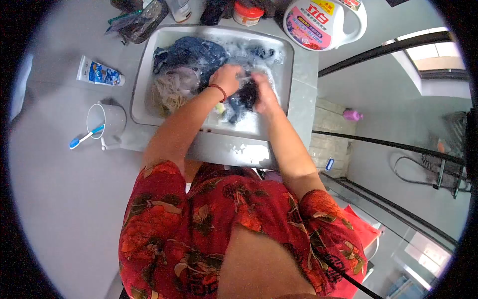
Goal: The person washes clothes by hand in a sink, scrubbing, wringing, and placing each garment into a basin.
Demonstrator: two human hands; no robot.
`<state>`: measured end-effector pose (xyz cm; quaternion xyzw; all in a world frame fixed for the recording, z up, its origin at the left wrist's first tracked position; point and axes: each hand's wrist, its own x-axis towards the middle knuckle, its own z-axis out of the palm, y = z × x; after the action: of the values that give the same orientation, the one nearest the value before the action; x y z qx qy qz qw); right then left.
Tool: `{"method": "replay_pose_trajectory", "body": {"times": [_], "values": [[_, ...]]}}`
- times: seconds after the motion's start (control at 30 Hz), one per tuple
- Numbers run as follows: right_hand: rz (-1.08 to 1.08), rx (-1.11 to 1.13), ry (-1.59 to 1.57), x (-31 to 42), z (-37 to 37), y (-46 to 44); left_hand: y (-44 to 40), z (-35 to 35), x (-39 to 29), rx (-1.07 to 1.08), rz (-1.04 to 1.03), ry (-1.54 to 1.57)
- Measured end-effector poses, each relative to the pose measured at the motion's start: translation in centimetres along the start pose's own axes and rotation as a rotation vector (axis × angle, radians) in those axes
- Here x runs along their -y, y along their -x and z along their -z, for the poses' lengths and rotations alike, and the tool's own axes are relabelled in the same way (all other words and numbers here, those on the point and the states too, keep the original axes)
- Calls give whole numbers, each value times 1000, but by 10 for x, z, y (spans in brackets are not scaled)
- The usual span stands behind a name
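Note:
Both my hands are in a white sink [140,94] of sudsy water. My left hand [226,79], with a dark red beaded bracelet on its wrist, is closed on a dark wet garment [248,95]. Opposite it, my right hand [265,93] grips the same garment from the right; motion blurs its fingers a little. Blue denim-like cloth [194,54] lies at the back left of the sink. Below that is a pale beige cloth [174,87]. White foam covers much of the water around my hands.
Left of the sink are a toothpaste tube [99,73] and a white cup [112,119] with a blue toothbrush [87,136]. Behind the sink stand a detergent jug [311,25], a red-lidded tub [247,14] and a bottle [180,10]. Black-framed glass panels [393,142] rise at the right.

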<state>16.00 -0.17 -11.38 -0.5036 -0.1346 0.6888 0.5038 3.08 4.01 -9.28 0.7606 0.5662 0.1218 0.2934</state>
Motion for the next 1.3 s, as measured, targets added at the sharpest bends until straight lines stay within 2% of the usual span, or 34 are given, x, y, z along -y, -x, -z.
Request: {"method": "replay_pose_trajectory", "body": {"times": [0.03, 0.1, 0.17, 0.2, 0.23, 0.27, 0.33, 0.37, 0.4, 0.43, 0.47, 0.5, 0.63, 0.7, 0.8, 0.83, 0.9, 0.93, 0.97, 1.03, 1.13, 1.3], "values": [[-118, 59, -214, 0, 9, -7, 2, 5, -6, 2, 0, -1], [-228, 39, -313, 14, 2, 6, 7, 9, -22, -70, -261, 294], [-115, -40, -285, 13, -2, 12, 18, 8, -48, -172, -559, 431], [-241, 50, -477, 3, 14, -4, 26, 11, -65, -183, -646, 434], [-91, 283, -511, -9, 30, -15, 30, 13, -76, -196, -734, 436], [55, 516, -561, -11, 31, -12, 30, 11, -78, -198, -735, 440], [178, 657, -408, -9, 33, -9, 30, 1, -77, -249, -717, 164], [213, 453, -236, -10, 31, -11, 25, -6, -70, -250, -715, 163], [243, 251, -67, -10, 24, -12, 16, -12, -62, -339, -666, 147], [-2, 248, -342, -5, 19, -13, 8, -17, -53, -429, -618, 127], [-57, 230, -352, -1, 12, -10, 5, -14, -50, -409, -551, 128], [-109, 210, -360, 4, 6, -7, 3, -11, -47, -412, -554, 123], [-122, 166, -278, 11, 0, 2, -4, 8, -18, -460, -346, -60], [146, 77, -76, 4, 7, 0, -10, 13, 16, -428, -251, -93], [814, -378, 1235, 4, -2, 21, 2, 22, 32, -372, -171, -88], [815, -382, 1350, 11, -18, 41, 9, 26, 31, -369, -178, -84], [790, -375, 1820, 11, -30, 56, 24, 35, 26, -206, -378, -176], [781, -327, 1921, 6, -26, 51, 26, 40, 26, -24, -415, -237], [772, -273, 2021, -3, -19, 44, 26, 33, 35, 8, -471, -269], [714, -215, 2064, -8, -16, 38, 26, 19, 43, 83, -442, -376], [383, -86, 2271, -8, -21, 32, 16, 0, 48, 142, -333, -457], [209, -4, 2340, -12, -23, 13, 3, -4, 38, 251, -179, -504]]}}
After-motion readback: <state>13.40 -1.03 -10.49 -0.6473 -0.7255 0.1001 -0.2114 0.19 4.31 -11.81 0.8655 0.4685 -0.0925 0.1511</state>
